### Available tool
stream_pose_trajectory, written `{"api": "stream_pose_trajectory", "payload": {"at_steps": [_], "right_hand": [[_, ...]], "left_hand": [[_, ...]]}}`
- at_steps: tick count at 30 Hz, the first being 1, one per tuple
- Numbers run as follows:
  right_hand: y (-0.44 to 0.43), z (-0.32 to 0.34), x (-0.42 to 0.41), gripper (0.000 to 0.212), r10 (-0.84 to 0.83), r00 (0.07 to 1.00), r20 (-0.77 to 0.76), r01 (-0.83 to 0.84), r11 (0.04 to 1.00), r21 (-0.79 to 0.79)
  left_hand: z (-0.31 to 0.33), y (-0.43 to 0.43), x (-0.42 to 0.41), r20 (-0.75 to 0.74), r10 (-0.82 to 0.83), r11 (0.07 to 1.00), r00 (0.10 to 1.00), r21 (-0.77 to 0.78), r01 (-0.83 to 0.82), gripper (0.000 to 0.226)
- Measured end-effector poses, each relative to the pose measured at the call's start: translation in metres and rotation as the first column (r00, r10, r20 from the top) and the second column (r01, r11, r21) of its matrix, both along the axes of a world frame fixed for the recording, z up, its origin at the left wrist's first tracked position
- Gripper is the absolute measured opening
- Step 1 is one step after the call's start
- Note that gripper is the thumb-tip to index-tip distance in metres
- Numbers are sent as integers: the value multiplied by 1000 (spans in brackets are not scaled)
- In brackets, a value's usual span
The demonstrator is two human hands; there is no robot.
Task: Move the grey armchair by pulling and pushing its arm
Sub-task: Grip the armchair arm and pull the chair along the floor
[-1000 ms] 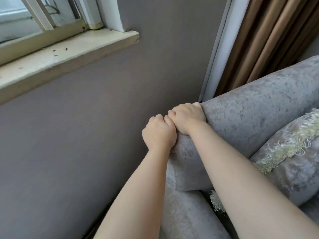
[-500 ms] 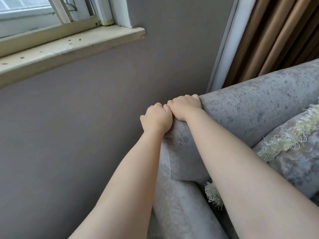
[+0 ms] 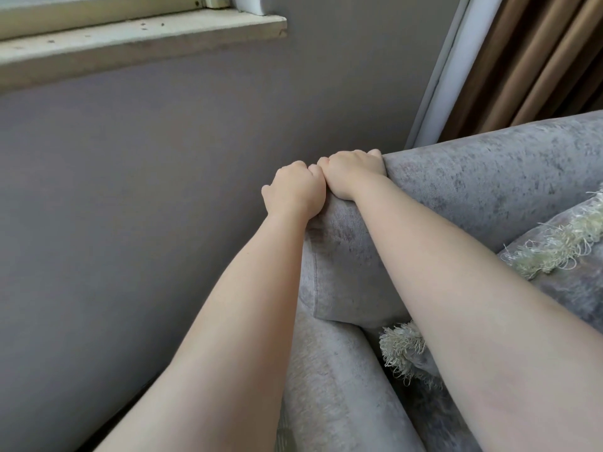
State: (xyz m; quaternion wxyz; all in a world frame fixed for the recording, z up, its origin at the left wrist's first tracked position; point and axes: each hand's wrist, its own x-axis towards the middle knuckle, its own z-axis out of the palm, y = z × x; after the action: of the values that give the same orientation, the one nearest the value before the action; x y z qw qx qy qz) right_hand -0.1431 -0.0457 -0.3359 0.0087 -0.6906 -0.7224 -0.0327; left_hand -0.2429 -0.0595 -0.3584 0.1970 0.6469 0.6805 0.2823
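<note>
The grey armchair [image 3: 483, 194] fills the right and lower part of the head view, its velvety fabric mottled. My left hand [image 3: 295, 189] and my right hand [image 3: 350, 172] sit side by side on the top corner where the back meets the arm, both clenched over the edge with fingers curled behind it. The padded arm [image 3: 332, 386] runs down toward me between my forearms. My fingertips are hidden behind the upholstery.
A grey wall [image 3: 130, 197] stands close along the chair's left side, with a narrow dark gap at the floor. A window sill [image 3: 137, 37] juts out above. Brown curtains [image 3: 535, 60] and a white frame [image 3: 447, 73] are behind the chair. A fringed cushion [image 3: 554, 252] lies on the seat.
Both hands keep the same grip on the corner. The chair corner and hands sit higher and further right against the wall, and the window sill has slid up out of the view.
</note>
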Motion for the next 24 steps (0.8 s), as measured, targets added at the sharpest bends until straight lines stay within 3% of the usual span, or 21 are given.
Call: {"api": "stream_pose_trajectory", "payload": {"at_steps": [17, 24], "right_hand": [[-61, 4, -38, 39, 59, 998, 15, -58, 997, -43], [-75, 4, -55, 44, 19, 999, -48, -23, 995, -97]], "left_hand": [[10, -73, -37, -14, 54, 997, 998, -57, -54, 28], [8, -90, -52, -35, 62, 989, 997, -132, -66, 30]]}}
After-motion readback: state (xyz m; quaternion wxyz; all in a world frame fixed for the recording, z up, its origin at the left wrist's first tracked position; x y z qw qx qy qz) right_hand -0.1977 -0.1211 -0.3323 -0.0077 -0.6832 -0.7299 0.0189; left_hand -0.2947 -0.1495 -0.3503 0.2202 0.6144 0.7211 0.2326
